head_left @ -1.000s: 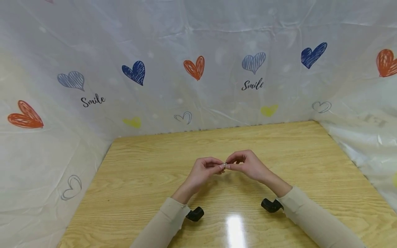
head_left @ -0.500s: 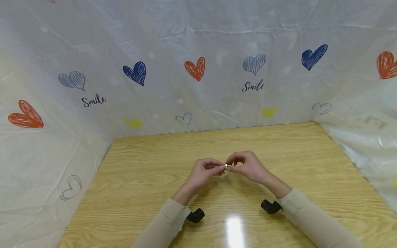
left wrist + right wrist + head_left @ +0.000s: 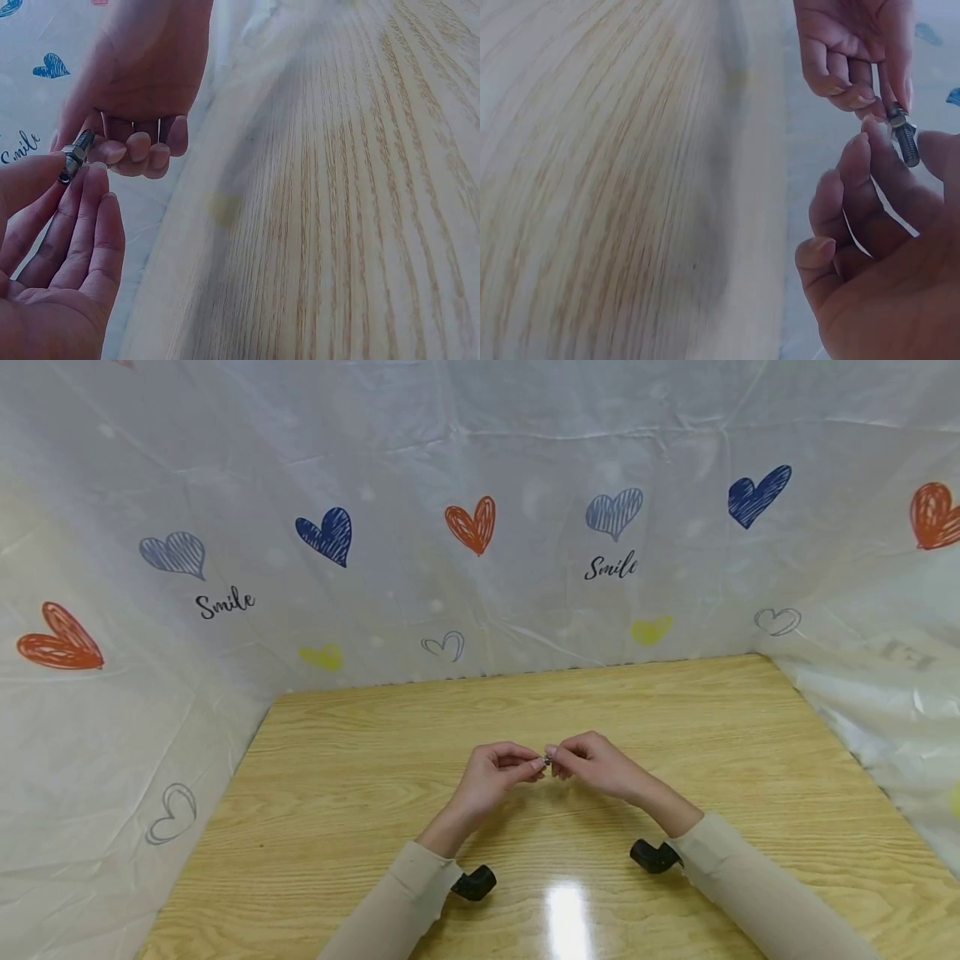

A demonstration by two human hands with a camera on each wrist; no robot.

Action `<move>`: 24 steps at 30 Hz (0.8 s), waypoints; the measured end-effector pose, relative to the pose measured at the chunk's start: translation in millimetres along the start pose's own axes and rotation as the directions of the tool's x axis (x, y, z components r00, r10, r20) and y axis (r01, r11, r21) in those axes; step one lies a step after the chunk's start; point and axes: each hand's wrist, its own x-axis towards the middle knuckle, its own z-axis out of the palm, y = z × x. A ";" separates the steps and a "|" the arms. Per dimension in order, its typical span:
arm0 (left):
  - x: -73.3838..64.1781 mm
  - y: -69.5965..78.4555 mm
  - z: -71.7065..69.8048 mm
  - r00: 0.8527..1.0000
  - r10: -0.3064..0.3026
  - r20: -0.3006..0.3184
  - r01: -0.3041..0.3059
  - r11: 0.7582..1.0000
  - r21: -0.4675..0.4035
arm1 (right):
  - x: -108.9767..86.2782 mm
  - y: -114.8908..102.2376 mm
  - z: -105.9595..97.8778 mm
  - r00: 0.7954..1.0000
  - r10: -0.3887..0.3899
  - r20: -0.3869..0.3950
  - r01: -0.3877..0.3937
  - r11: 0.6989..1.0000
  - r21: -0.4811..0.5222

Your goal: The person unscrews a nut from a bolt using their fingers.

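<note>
A small metal bolt (image 3: 87, 138) with a hex nut (image 3: 75, 153) on its shank is held between both hands above the table. My left hand (image 3: 486, 779) pinches the head end of the bolt with thumb and fingertips. On the other side, my right hand (image 3: 602, 767) has thumb and index finger at the nut, its remaining fingers loosely curled. The right wrist view has the threaded end of the bolt (image 3: 909, 148) pointing towards my right palm. How firmly the right fingertips press on the nut is hard to see.
A wood-grain table (image 3: 337, 793) lies under both hands. White sheeting printed with hearts (image 3: 472, 527) surrounds its back and sides. Dark angled wrist pieces (image 3: 474, 883) stick out below each sleeve.
The right thumb and index finger have shifted against each other at the nut, the thumb sliding away from me. My left hand keeps its pinch and has barely moved.
</note>
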 end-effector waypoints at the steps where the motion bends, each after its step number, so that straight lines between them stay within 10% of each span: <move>1: -0.1 -0.4 0.1 1.000 0.002 0.002 -0.002 1.000 0.003 | 0.4 0.1 0.3 1.000 -0.004 0.010 0.004 1.000 0.008; 24: -1.7 2.5 1.3 1.000 -0.022 0.018 0.021 0.999 0.050 | -3.1 -3.9 -8.5 0.997 0.027 0.076 -0.036 0.992 0.121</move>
